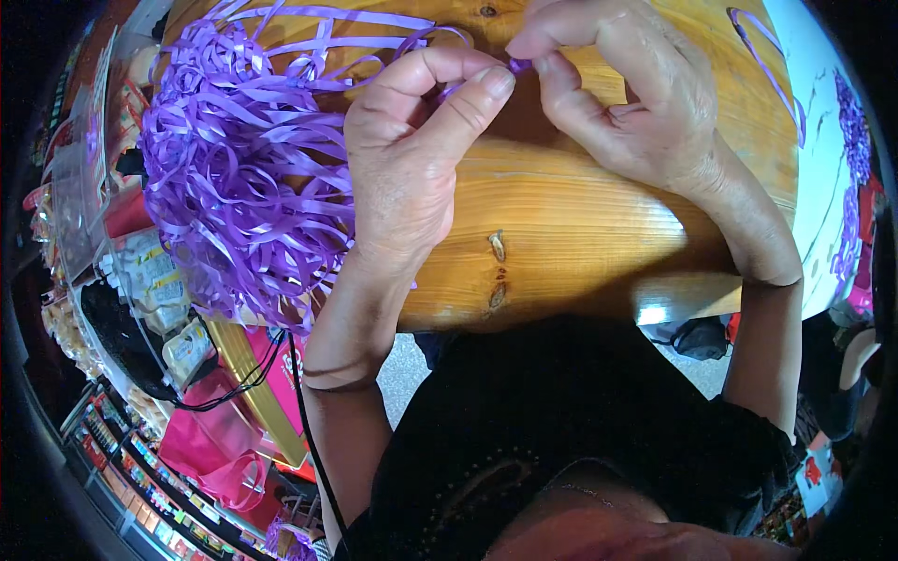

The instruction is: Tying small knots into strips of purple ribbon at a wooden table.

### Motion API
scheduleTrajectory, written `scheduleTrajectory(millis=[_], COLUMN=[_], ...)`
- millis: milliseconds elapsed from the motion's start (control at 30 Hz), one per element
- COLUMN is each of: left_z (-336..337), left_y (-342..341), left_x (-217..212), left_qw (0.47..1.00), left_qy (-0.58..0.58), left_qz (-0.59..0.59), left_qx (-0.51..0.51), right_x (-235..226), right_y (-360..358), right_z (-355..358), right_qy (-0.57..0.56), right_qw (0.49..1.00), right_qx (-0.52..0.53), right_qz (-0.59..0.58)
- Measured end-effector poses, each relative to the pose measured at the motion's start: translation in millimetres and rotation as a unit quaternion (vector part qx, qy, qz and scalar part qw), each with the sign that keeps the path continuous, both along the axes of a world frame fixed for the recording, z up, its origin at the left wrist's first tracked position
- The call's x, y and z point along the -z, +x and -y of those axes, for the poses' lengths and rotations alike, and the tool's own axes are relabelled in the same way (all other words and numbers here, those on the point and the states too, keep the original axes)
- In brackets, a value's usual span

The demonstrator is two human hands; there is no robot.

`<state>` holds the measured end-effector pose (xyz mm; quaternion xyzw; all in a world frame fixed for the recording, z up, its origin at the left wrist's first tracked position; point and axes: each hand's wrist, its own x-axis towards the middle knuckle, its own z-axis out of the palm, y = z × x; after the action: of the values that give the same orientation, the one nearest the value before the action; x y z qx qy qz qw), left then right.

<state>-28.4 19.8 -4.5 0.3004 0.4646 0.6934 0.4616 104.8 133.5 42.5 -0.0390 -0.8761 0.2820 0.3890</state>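
Observation:
Over the far part of the wooden table, my two hands meet fingertip to fingertip. Thumb and forefinger of my left hand are pinched together on a thin purple ribbon. My right hand pinches the same small, bunched bit of ribbon from the other side, its remaining fingers curled. Whether the ribbon is knotted there is too small to tell. Just left of my left hand lies a big tangled heap of shiny purple ribbons, with several strands running behind that hand.
One looped purple ribbon lies at the table's right edge. Beyond it is a white marbled surface bearing more purple ribbons. Clear plastic bins with packets, a pink bag and stocked shelves stand at left.

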Motion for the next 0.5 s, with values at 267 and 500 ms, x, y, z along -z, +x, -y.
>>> scheduleTrajectory(millis=[267, 500], left_z=[-0.1, 0.4], left_y=[-3.9, -2.2], left_x=[0.4, -3.1], left_qw=[1.0, 0.999], left_qy=[0.001, 0.022], left_qz=[-0.005, 0.024], left_qx=[-0.011, -0.013], right_x=[-0.6, 0.0], right_y=[3.9, -5.9], right_z=[-1.5, 0.4], right_qy=[0.019, 0.093], right_qw=[0.997, 0.995], right_qx=[0.062, -0.007], right_qz=[0.049, 0.033])
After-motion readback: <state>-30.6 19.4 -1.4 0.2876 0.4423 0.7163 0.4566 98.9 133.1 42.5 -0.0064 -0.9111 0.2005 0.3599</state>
